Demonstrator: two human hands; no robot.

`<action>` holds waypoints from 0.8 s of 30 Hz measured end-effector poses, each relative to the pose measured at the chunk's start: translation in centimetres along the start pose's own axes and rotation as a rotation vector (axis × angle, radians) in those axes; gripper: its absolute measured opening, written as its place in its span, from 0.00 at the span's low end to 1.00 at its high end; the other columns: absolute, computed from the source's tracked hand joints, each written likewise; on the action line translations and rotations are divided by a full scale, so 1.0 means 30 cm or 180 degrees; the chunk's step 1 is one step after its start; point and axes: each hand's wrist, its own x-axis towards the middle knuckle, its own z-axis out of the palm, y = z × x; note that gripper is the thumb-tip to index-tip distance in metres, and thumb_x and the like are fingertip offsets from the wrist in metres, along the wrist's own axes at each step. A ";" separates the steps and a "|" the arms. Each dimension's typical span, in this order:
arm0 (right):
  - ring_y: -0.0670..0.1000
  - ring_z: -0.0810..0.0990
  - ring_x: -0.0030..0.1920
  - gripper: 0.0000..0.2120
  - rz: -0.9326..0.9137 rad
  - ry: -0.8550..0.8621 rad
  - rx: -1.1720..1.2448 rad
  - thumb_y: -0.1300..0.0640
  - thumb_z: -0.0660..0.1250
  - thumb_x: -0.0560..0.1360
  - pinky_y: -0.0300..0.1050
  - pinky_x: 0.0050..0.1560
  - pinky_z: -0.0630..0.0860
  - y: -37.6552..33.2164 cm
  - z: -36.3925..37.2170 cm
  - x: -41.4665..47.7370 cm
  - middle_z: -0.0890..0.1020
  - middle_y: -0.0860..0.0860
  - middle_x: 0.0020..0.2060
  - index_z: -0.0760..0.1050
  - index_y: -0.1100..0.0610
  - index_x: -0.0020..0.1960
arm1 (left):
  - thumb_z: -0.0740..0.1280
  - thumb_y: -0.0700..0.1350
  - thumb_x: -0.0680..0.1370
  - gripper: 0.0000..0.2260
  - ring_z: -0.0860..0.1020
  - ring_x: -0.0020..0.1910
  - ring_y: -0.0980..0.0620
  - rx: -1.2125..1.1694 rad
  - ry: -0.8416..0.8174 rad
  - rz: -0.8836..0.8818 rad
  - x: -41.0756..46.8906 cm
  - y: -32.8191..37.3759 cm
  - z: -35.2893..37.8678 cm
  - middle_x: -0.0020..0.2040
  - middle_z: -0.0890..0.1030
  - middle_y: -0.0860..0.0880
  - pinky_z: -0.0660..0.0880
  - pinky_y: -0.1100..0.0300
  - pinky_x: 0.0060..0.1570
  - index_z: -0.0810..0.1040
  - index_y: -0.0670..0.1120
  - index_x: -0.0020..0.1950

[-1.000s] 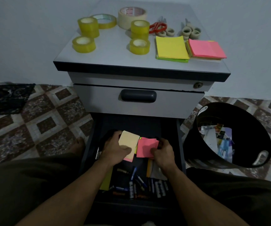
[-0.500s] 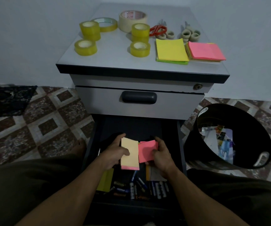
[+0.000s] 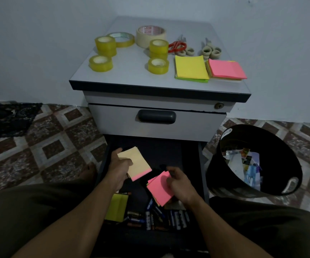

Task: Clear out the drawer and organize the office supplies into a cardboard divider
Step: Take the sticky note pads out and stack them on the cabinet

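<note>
Pink pad (image 3: 159, 189) has parted from cream pad (image 3: 138, 162).

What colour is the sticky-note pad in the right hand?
Pink: the sticky-note pad in the right hand, head view.

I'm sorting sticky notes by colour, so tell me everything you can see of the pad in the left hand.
The cream pad is a thin paper stack, pale yellow on top with a pink band along its near edge. It is tilted, held over the open drawer. The left hand grips it, thumb on its top face. It is apart from the pink pad held in the right hand.
</note>
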 end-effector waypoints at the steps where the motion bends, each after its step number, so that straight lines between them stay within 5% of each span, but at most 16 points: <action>1: 0.45 0.80 0.48 0.19 -0.0007 -0.0133 -0.0097 0.64 0.59 0.80 0.40 0.46 0.77 -0.014 0.006 -0.012 0.78 0.48 0.57 0.68 0.53 0.70 | 0.61 0.30 0.78 0.31 0.77 0.48 0.46 0.0008 -0.0035 0.0000 -0.008 0.003 0.003 0.54 0.75 0.47 0.77 0.48 0.47 0.59 0.53 0.77; 5: 0.60 0.83 0.44 0.27 -0.0119 -0.0410 0.0033 0.67 0.58 0.80 0.54 0.41 0.81 -0.061 0.021 -0.051 0.79 0.48 0.49 0.58 0.49 0.74 | 0.63 0.30 0.78 0.32 0.77 0.52 0.46 0.0215 -0.0427 -0.0079 -0.062 0.007 0.020 0.56 0.75 0.48 0.79 0.41 0.52 0.59 0.53 0.76; 9: 0.60 0.84 0.47 0.31 -0.0102 -0.0362 0.0076 0.65 0.59 0.80 0.56 0.44 0.82 -0.089 0.007 -0.069 0.76 0.45 0.52 0.54 0.48 0.78 | 0.64 0.28 0.77 0.34 0.77 0.53 0.47 0.0119 -0.0473 0.0043 -0.097 0.039 0.025 0.57 0.74 0.50 0.80 0.46 0.43 0.58 0.53 0.76; 13: 0.53 0.81 0.45 0.23 -0.0127 -0.0282 0.0294 0.64 0.57 0.81 0.44 0.33 0.78 -0.144 -0.029 -0.099 0.78 0.50 0.54 0.65 0.45 0.72 | 0.64 0.28 0.76 0.32 0.77 0.51 0.47 0.0034 -0.0341 0.0206 -0.137 0.092 0.008 0.57 0.75 0.49 0.78 0.47 0.42 0.60 0.53 0.74; 17: 0.57 0.81 0.47 0.18 -0.0142 -0.0249 0.0450 0.66 0.57 0.78 0.46 0.32 0.76 -0.198 -0.058 -0.136 0.80 0.56 0.53 0.75 0.48 0.59 | 0.65 0.28 0.77 0.29 0.77 0.51 0.45 0.0013 -0.0419 0.0368 -0.210 0.153 -0.024 0.56 0.74 0.49 0.79 0.45 0.42 0.62 0.51 0.71; 24: 0.56 0.79 0.38 0.17 -0.0277 -0.0473 0.0440 0.67 0.54 0.78 0.44 0.27 0.73 -0.315 -0.135 -0.273 0.78 0.57 0.43 0.76 0.54 0.58 | 0.63 0.29 0.78 0.26 0.76 0.54 0.42 0.0035 -0.0808 0.0631 -0.357 0.235 -0.047 0.59 0.74 0.44 0.77 0.47 0.44 0.63 0.50 0.70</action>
